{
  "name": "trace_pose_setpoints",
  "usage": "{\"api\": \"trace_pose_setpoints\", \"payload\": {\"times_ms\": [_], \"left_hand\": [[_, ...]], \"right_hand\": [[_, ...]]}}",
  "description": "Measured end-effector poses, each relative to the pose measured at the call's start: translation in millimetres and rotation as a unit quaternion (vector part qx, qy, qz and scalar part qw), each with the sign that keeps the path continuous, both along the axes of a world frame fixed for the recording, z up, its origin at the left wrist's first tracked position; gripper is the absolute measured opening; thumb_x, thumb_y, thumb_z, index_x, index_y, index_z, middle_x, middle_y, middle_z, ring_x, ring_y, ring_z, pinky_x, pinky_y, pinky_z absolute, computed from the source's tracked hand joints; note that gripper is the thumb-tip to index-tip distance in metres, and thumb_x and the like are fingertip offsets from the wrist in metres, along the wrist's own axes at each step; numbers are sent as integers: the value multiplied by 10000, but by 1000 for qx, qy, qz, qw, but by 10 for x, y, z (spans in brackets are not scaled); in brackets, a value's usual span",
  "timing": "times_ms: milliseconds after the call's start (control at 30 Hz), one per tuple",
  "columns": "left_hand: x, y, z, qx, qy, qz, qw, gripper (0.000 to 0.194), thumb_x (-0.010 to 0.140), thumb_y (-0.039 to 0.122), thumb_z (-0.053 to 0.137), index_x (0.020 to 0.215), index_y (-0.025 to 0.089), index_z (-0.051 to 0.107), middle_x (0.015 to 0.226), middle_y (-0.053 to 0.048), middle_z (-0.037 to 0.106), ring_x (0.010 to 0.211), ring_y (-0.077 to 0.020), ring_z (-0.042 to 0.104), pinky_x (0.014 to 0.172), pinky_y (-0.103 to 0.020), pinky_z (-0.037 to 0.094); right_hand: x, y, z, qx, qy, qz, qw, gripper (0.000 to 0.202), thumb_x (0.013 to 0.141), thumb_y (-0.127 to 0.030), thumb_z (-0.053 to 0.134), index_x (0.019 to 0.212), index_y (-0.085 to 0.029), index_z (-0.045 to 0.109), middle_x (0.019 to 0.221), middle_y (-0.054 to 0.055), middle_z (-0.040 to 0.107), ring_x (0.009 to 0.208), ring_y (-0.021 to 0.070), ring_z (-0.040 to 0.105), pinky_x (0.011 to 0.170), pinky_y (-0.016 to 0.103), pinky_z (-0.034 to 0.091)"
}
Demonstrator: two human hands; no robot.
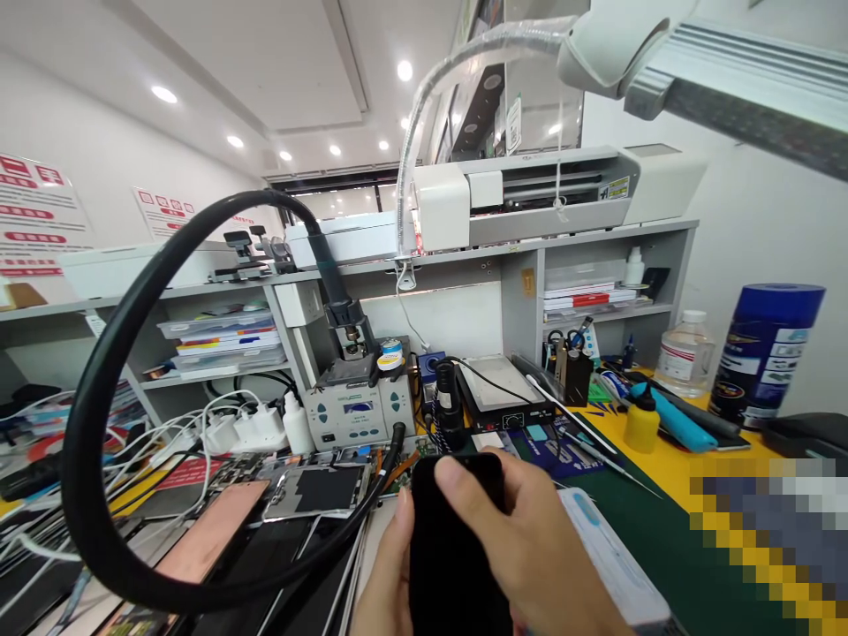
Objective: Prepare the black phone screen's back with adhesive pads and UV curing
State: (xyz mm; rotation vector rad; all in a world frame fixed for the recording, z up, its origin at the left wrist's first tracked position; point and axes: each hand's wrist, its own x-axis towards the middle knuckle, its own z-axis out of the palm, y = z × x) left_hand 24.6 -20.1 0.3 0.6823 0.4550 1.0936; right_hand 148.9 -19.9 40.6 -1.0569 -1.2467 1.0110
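A black phone with a dark screen is held upright between both hands at the bottom centre of the head view. My left hand wraps the phone's left edge, its thumb along the side. My right hand grips the right edge, its thumb lying over the top of the screen and its fingers behind the phone. Just right of my right hand, a white and blue box rests on the green mat.
A thick black hose loops across the left, from the grey hot-air station. Opened devices and cables crowd the left side. A yellow bottle, a blue spray can and a clear bottle stand at right. A lamp arm hangs overhead.
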Motion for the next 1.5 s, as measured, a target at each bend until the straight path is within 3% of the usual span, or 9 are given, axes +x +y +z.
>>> {"api": "trace_pose_setpoints", "payload": {"times_ms": [167, 400, 633, 833, 933, 1100, 1267, 1367, 1500], "left_hand": [[8, -10, 9, -8, 15, 29, 999, 512, 938, 465, 473, 1392, 237, 538, 1253, -72, 698, 1285, -271, 543, 1165, -403, 314], [101, -29, 27, -7, 18, 40, 999, 451, 903, 487, 544, 1267, 235, 630, 1318, -77, 648, 1290, -338, 519, 1096, -491, 402], [55, 9, -63, 19, 0, 53, 998, 343, 919, 366, 580, 1223, 208, 588, 1288, -91, 589, 1082, -251, 608, 901, -462, 523], [-95, 52, -237, 32, -5, 76, 997, 414, 922, 419, 556, 1293, 237, 578, 1413, -90, 556, 1264, -281, 531, 1077, -527, 393], [-156, 93, -250, 36, -1, 66, 997, 469, 946, 473, 462, 1367, 287, 549, 1380, -11, 614, 1352, -249, 464, 1154, -405, 325], [-128, 119, -163, 36, 9, 20, 999, 535, 944, 495, 415, 1343, 186, 592, 1158, -64, 741, 1269, -280, 556, 1127, -402, 357], [-127, 97, 50, 33, 15, -153, 988, 785, 934, 643, 223, 1036, 73, 752, 866, -152, 762, 758, -265, 728, 785, -375, 547], [-250, 147, 226, 52, 17, -94, 994, 797, 913, 663, 247, 1033, 42, 733, 847, -161, 729, 725, -247, 685, 725, -349, 532], [-426, 290, 372, 70, 28, -4, 997, 738, 902, 638, 316, 1101, 37, 695, 896, -174, 699, 792, -302, 657, 762, -429, 530]], "right_hand": [[-145, -60, 5, 3, 23, -53, 998, 329, 757, -478, 747, 703, -179, 619, 614, -25, 608, 613, 152, 592, 492, 209, 419], [-120, -27, -39, -48, 113, -52, 991, 388, 728, -521, 789, 805, -198, 589, 510, -86, 518, 361, 86, 428, 330, 203, 303], [-90, -24, -125, -37, 101, -41, 993, 374, 778, -558, 735, 810, -204, 617, 452, -69, 525, 266, 92, 383, 276, 223, 272], [-71, -57, -114, -23, 61, -68, 996, 426, 811, -634, 657, 852, -211, 674, 379, -62, 465, 302, 135, 448, 294, 231, 314], [-76, -78, -104, 0, 42, -103, 994, 442, 813, -651, 641, 834, -213, 700, 333, -63, 406, 341, 161, 491, 326, 232, 355], [-112, -138, -147, -27, 31, -112, 993, 455, 833, -655, 615, 870, -210, 704, 299, -83, 380, 251, 132, 393, 282, 230, 305], [25, 22, -153, -34, 71, -94, 992, 460, 878, -630, 567, 991, -206, 703, 439, -57, 548, 274, 137, 481, 260, 227, 382], [268, 262, -111, 77, 87, -171, 978, 418, 900, -564, 579, 984, -175, 708, 861, 66, 734, 793, 216, 709, 624, 277, 612], [512, 487, -92, 75, 23, -157, 985, 383, 816, -539, 698, 822, -156, 681, 753, 50, 701, 746, 209, 685, 592, 273, 589]]}}
